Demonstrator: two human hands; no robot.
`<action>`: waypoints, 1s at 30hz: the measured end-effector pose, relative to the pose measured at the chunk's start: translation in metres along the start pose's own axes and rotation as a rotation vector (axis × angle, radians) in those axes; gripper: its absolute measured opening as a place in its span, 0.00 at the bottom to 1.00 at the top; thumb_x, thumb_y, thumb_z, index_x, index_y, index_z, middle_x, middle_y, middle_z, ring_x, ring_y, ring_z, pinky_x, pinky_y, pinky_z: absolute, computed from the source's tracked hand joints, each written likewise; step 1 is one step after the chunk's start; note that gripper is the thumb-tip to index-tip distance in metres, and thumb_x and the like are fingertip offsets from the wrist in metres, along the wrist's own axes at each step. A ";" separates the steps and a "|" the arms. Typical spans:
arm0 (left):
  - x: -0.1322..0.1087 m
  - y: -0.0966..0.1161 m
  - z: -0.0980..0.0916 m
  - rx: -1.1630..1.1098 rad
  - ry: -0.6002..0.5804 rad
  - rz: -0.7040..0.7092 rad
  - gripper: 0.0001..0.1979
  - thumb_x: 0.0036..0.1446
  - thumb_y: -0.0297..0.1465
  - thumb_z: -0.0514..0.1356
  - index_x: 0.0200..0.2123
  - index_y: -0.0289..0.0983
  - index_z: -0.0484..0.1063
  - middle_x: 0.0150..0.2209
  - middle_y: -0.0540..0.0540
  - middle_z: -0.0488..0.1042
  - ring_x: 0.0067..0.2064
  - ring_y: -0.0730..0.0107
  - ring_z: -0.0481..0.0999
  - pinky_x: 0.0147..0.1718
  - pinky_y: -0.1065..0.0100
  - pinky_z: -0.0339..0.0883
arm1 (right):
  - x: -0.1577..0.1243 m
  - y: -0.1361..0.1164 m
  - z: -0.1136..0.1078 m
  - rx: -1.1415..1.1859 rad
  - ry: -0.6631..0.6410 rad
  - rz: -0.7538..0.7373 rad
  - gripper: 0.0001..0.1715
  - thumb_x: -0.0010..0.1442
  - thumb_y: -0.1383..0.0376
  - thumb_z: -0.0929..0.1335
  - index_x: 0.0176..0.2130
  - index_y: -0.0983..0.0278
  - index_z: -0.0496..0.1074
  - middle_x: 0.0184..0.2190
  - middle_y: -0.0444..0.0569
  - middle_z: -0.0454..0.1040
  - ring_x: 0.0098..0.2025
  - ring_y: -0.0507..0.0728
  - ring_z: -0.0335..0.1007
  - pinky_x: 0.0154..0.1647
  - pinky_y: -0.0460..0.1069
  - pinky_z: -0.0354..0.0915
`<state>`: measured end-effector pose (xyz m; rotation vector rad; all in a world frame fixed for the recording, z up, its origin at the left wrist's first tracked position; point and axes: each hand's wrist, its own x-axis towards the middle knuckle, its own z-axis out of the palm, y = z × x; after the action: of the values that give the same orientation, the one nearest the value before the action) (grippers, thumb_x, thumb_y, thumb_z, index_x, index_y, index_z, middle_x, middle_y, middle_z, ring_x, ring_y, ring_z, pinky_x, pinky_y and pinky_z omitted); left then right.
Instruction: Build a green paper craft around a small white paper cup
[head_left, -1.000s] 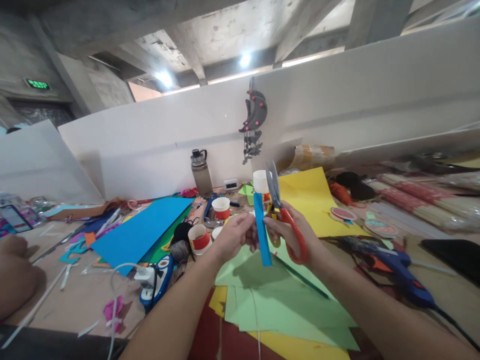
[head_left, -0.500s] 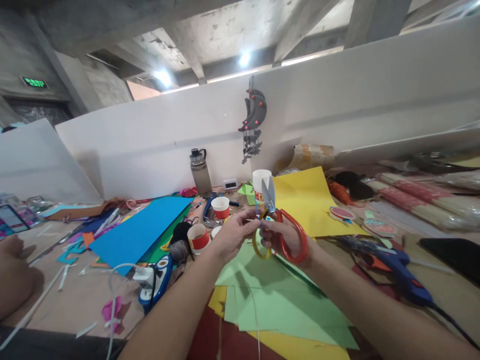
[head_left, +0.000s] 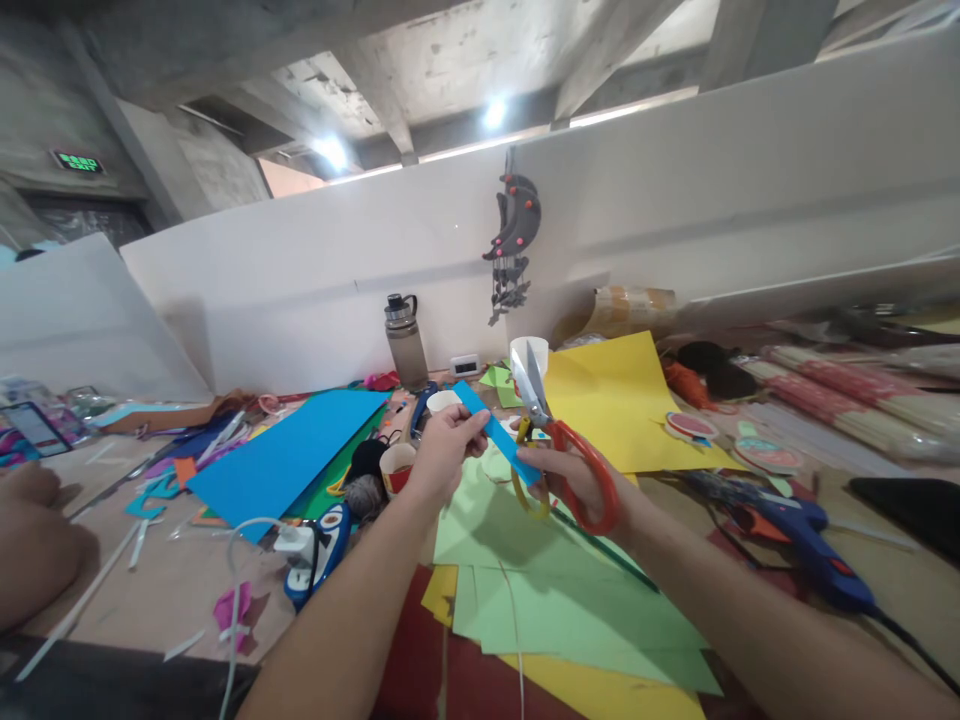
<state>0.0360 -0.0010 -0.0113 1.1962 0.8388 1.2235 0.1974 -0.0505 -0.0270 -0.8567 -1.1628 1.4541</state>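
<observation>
My left hand (head_left: 448, 447) pinches a blue paper strip (head_left: 501, 437) between thumb and fingers. The strip slants down to the right, and its lower end meets the fingers of my right hand (head_left: 574, 480). That hand also holds scissors (head_left: 589, 470) with an orange and a yellow handle; their blades point upward and stand slightly apart, clear of the strip. Beneath both hands lie sheets of light green paper (head_left: 540, 600). Paper cups, one a red-and-white cup (head_left: 396, 468), stand beside and behind my left hand, partly hidden by it.
On the left are a large blue sheet (head_left: 292, 450), a power strip (head_left: 319, 560) with a white plug, and another person's arm (head_left: 37, 530). A yellow sheet (head_left: 607, 400) and a blue glue gun (head_left: 817, 550) lie right. A bottle (head_left: 406, 345) stands by the white partition.
The blue strip has turned from edge-on to show its flat face. My left hand has moved left and up, away from my right hand, which still holds the scissors.
</observation>
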 end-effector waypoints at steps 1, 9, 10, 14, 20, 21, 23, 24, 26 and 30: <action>-0.001 -0.001 0.002 -0.015 -0.013 -0.009 0.17 0.43 0.40 0.68 0.25 0.35 0.67 0.18 0.51 0.68 0.19 0.79 0.65 0.20 0.75 0.56 | -0.001 -0.001 0.001 -0.026 0.021 -0.002 0.16 0.47 0.58 0.73 0.31 0.62 0.65 0.20 0.39 0.66 0.19 0.49 0.62 0.18 0.45 0.60; -0.007 -0.002 0.010 -0.072 -0.066 -0.061 0.18 0.43 0.41 0.68 0.25 0.34 0.67 0.21 0.49 0.71 0.22 0.76 0.70 0.22 0.73 0.64 | 0.002 -0.001 0.004 -0.095 0.088 -0.138 0.19 0.53 0.52 0.68 0.39 0.60 0.62 0.21 0.37 0.64 0.18 0.49 0.60 0.19 0.46 0.61; -0.004 0.000 0.006 -0.076 -0.031 -0.043 0.18 0.42 0.41 0.68 0.25 0.34 0.67 0.20 0.49 0.71 0.21 0.76 0.70 0.21 0.74 0.63 | 0.002 -0.003 0.004 -0.127 0.103 -0.129 0.19 0.54 0.50 0.67 0.39 0.60 0.61 0.20 0.36 0.61 0.17 0.49 0.57 0.18 0.45 0.59; 0.006 0.014 -0.011 -0.072 0.086 0.046 0.19 0.41 0.41 0.69 0.24 0.35 0.65 0.20 0.50 0.71 0.21 0.75 0.71 0.21 0.74 0.63 | -0.002 -0.011 0.002 -0.470 0.104 -0.149 0.21 0.55 0.48 0.66 0.41 0.59 0.65 0.22 0.39 0.61 0.22 0.51 0.59 0.21 0.45 0.57; 0.008 0.028 -0.025 -0.086 0.149 0.133 0.16 0.42 0.39 0.68 0.25 0.36 0.65 0.21 0.51 0.72 0.23 0.75 0.72 0.24 0.73 0.66 | -0.008 -0.011 -0.008 -0.826 -0.083 -0.197 0.15 0.59 0.50 0.63 0.38 0.58 0.67 0.29 0.44 0.70 0.31 0.56 0.66 0.32 0.49 0.62; 0.008 0.028 -0.025 -0.088 0.156 0.138 0.16 0.42 0.38 0.68 0.25 0.36 0.65 0.21 0.51 0.72 0.22 0.75 0.72 0.24 0.73 0.66 | -0.007 -0.010 -0.009 -0.853 -0.113 -0.195 0.15 0.60 0.50 0.63 0.36 0.59 0.66 0.28 0.44 0.69 0.30 0.56 0.65 0.33 0.49 0.61; 0.008 0.028 -0.025 -0.088 0.164 0.147 0.16 0.42 0.38 0.69 0.25 0.36 0.65 0.21 0.52 0.72 0.22 0.75 0.72 0.23 0.73 0.66 | -0.006 -0.009 -0.010 -0.882 -0.154 -0.198 0.15 0.60 0.51 0.63 0.34 0.59 0.65 0.28 0.44 0.69 0.30 0.56 0.64 0.33 0.49 0.60; 0.008 0.028 -0.026 -0.084 0.167 0.150 0.16 0.42 0.38 0.69 0.25 0.36 0.65 0.20 0.52 0.71 0.22 0.75 0.71 0.23 0.73 0.66 | -0.006 -0.009 -0.010 -0.888 -0.164 -0.197 0.15 0.60 0.51 0.63 0.33 0.59 0.65 0.28 0.44 0.69 0.30 0.55 0.64 0.33 0.49 0.60; 0.008 0.027 -0.026 -0.071 0.169 0.154 0.16 0.42 0.38 0.68 0.25 0.36 0.65 0.20 0.52 0.71 0.22 0.75 0.71 0.23 0.73 0.66 | -0.006 -0.009 -0.008 -0.890 -0.169 -0.197 0.16 0.61 0.51 0.63 0.32 0.60 0.65 0.28 0.44 0.68 0.30 0.55 0.64 0.33 0.49 0.60; 0.008 0.025 -0.026 -0.050 0.152 0.151 0.16 0.43 0.38 0.68 0.25 0.36 0.65 0.21 0.52 0.72 0.21 0.75 0.71 0.22 0.73 0.65 | -0.008 -0.011 -0.005 -0.853 -0.157 -0.194 0.18 0.60 0.50 0.62 0.31 0.60 0.65 0.25 0.44 0.67 0.27 0.54 0.62 0.31 0.48 0.58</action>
<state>0.0071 0.0107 0.0088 1.1533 0.8362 1.4655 0.2063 -0.0575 -0.0186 -1.1588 -1.9790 0.8469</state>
